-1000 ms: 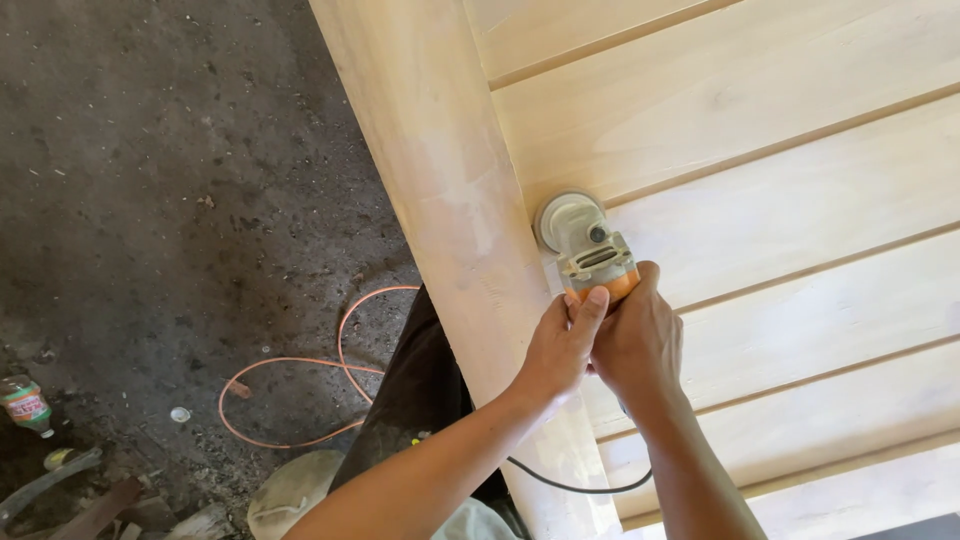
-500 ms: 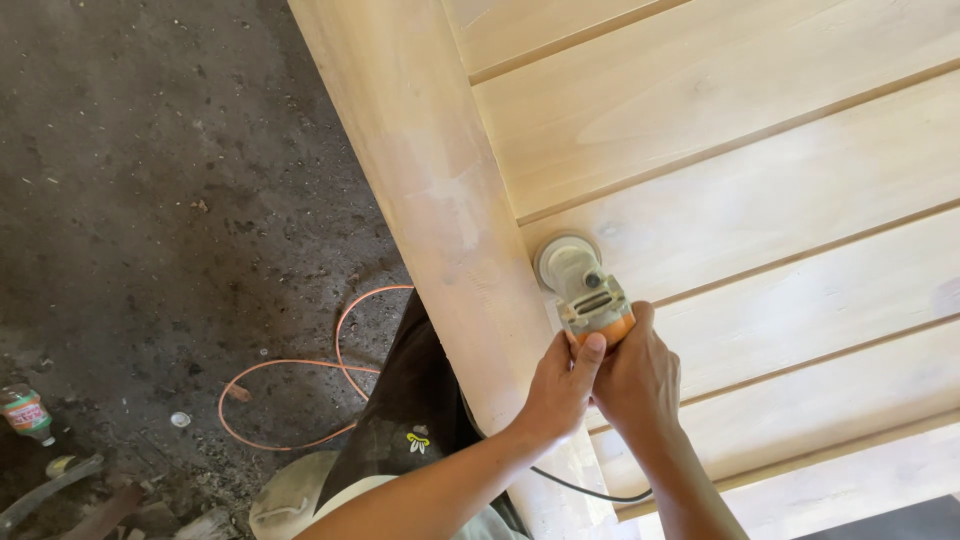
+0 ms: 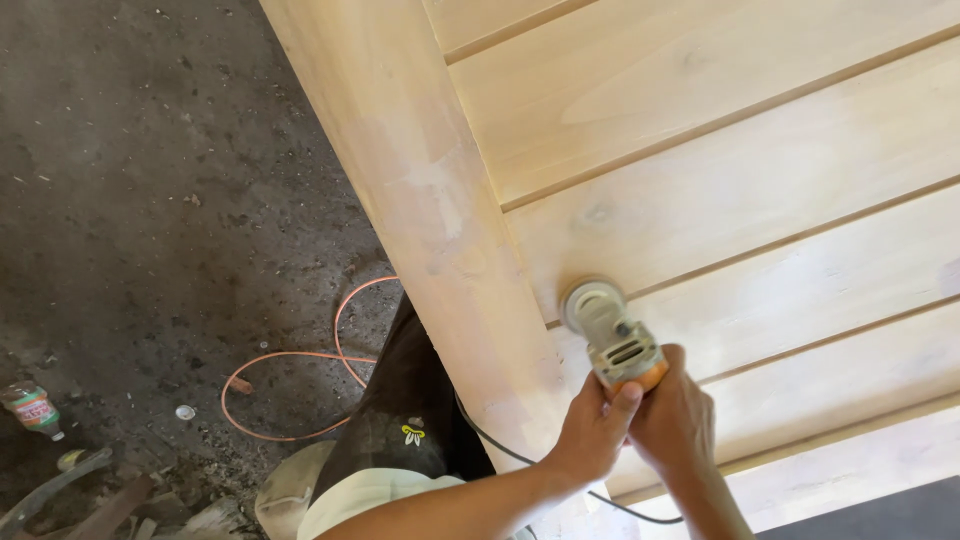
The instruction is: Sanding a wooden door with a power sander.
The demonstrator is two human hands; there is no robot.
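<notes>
Head view. Both hands grip an angle grinder (image 3: 615,342), grey at the head and orange at the body. The left hand (image 3: 595,432) is closed around the orange rear of the tool from the 8 o'clock side, thumb laid up along the body. The right hand (image 3: 676,420) is wrapped around the same rear section from the 4 o'clock side, touching the left hand. The grinder's round head points toward 11 o'clock and lies on a pale wooden panel (image 3: 760,180) made of broad boards parted by narrow grooves. The head sits just beside a thick rounded wooden post (image 3: 420,190), which runs from 11 o'clock down to 5 o'clock along the panel's edge. A thin black cord (image 3: 500,450) leads from below the hands toward 9 o'clock, passing behind the post. At 7 o'clock from the tool, dark trousers (image 3: 400,400) and a light shirt hem (image 3: 350,495) are visible. On the dark, gritty floor (image 3: 150,200) an orange cable (image 3: 300,357) lies in loose loops. A small bottle (image 3: 30,408) lies at 9 o'clock near the frame edge, with wood scraps (image 3: 90,500) below it.
</notes>
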